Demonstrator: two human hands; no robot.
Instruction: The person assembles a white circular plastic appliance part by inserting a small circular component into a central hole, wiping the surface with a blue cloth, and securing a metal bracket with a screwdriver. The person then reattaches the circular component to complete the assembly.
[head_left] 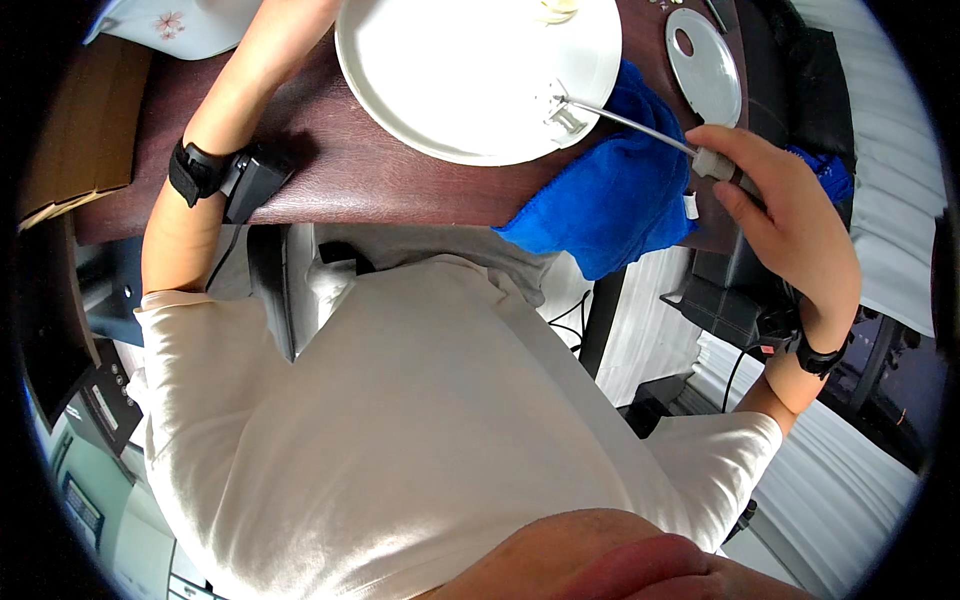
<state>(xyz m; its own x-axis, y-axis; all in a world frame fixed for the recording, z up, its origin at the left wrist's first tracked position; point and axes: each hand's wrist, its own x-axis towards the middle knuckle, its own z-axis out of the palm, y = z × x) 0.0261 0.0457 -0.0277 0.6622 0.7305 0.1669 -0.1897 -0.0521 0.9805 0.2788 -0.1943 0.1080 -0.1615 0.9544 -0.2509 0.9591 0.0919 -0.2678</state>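
My right hand [785,205] is closed around the pale handle of a screwdriver [645,130]. Its long metal shaft slants leftward, and the tip meets a small silvery fitting [565,118] near the lower right rim of a round white shallow pan-like part [430,110]. At the upper edge of the head view, only the back part of my left hand [312,14] shows, beside that white part's left rim; its fingers are cut off from view. A blue cloth [610,205] lies beneath the shaft and hangs over the table edge.
A grey disc [712,75] with an oval hole lies at the table's right. A pale object with a flower print [165,30] and a cardboard box [80,130] stand at the left. By my left wrist is a black device [258,180]. The dark red table [350,190] ends before me.
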